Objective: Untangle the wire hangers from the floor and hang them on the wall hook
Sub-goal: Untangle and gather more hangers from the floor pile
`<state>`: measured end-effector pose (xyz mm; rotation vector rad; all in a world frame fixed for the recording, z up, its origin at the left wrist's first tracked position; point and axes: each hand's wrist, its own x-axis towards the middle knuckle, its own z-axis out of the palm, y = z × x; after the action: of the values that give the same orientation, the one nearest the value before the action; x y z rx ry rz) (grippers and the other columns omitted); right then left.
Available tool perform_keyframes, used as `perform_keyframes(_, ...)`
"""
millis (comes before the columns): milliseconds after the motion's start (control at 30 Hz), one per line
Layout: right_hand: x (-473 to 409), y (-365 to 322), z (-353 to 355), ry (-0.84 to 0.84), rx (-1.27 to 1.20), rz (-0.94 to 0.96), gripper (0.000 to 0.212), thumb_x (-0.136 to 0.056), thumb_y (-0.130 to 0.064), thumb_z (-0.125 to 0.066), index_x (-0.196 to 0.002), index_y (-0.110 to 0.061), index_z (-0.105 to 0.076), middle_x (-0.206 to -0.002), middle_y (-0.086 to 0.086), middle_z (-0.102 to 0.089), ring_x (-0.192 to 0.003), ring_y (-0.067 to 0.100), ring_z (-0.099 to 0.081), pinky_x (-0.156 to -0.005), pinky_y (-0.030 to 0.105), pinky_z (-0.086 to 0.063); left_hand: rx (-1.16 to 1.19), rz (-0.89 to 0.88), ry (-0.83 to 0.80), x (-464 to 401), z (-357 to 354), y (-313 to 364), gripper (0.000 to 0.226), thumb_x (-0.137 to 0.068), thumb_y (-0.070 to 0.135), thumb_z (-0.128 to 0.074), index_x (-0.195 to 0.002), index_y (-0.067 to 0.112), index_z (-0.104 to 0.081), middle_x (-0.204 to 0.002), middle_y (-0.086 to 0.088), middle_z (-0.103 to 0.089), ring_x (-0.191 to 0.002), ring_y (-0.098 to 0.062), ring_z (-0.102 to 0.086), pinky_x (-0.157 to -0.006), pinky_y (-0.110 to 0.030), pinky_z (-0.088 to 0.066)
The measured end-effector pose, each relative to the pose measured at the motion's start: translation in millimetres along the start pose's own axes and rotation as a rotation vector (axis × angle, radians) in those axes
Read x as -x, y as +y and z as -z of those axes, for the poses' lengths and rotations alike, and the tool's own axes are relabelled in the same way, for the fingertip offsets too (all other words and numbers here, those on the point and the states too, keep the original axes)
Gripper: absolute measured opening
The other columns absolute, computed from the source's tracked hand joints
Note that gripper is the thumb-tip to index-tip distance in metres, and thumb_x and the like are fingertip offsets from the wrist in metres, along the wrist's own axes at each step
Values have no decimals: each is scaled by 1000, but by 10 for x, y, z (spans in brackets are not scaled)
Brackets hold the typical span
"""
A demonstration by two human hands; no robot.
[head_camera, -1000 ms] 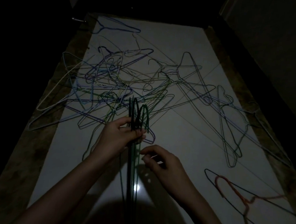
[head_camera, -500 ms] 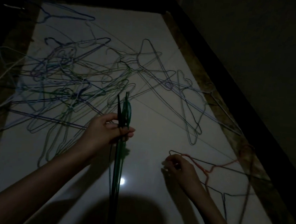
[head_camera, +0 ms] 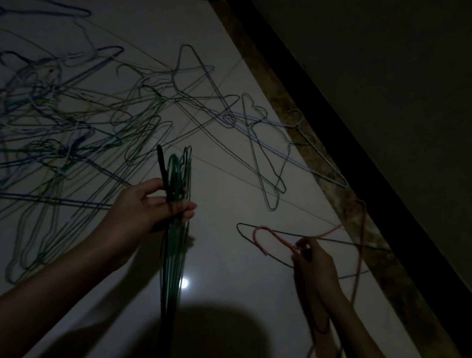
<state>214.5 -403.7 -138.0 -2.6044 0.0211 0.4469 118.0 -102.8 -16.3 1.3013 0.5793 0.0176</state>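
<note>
I see my left hand [head_camera: 155, 204] gripping a bundle of green hangers [head_camera: 172, 258] by their necks, hooks pointing up and the long wires hanging down toward me, above the near middle of the floor [head_camera: 222, 275]. One darker, nearly black hook stands at the left of that bundle, just beside my thumb.

My right hand [head_camera: 311, 258] is lower on the floor, near its right edge, with the fingers pinched around the neck of a pink hanger [head_camera: 272, 237]. Its hook curls off to the left of my fingers, and the rest of its wire runs out toward the brown border strip [head_camera: 337, 191] along the right edge. A dark hanger [head_camera: 256, 230] lies crossed with the pink one at the same spot; I cannot tell whether my fingers hold that one too.

The tangled pile of hangers [head_camera: 65, 127], blue, green and pale, is spread over the far left part of the floor, with a few looser ones reaching toward the right edge. One pale hanger [head_camera: 314, 153] lies partly on the brown border. The light is dim, and a small bright reflection shows on the floor beside the bundle.
</note>
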Motion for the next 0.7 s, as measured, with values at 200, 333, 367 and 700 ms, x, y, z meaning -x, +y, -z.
perform_keyframes(200, -13, -213, -47, 25, -3, 81, 17, -88, -4, -56, -105, -4, -59, -95, 11, -63, -91, 26, -59, -69, 24, -37, -10, -7, -2, 40, 96, -25, 29, -80, -2, -62, -96, 21, -67, -81, -6, -75, -74, -15, -71, -66, -19, -56)
perform_keyframes(333, 39, -526, 19, 43, -136, 161, 8, -90, -6, -55, -94, -12, -59, -82, 4, -59, -71, 13, -54, -59, 23, -40, 7, 2, 10, 32, 175, -27, 24, -81, -1, -61, -96, 16, -67, -82, -6, -75, -75, -15, -71, -67, -21, -56)
perform_keyframes(367, 51, -621, 35, 49, -170, 173, 8, -89, -6, -55, -92, -14, -57, -80, 3, -59, -68, 12, -54, -58, 24, -43, 13, 4, 11, 29, 188, -21, 23, -81, -1, -61, -97, 15, -67, -83, -7, -75, -76, -15, -71, -67, -21, -57)
perform_keyframes(700, 186, -1633, 113, -107, -623, 230, 23, -84, 3, -59, -83, -20, -55, -71, 6, -54, -62, 17, -59, -58, 35, -56, 75, 10, 56, 78, 312, 140, 22, -83, -6, -59, -91, 13, -67, -74, -6, -73, -68, -13, -70, -62, -18, -55)
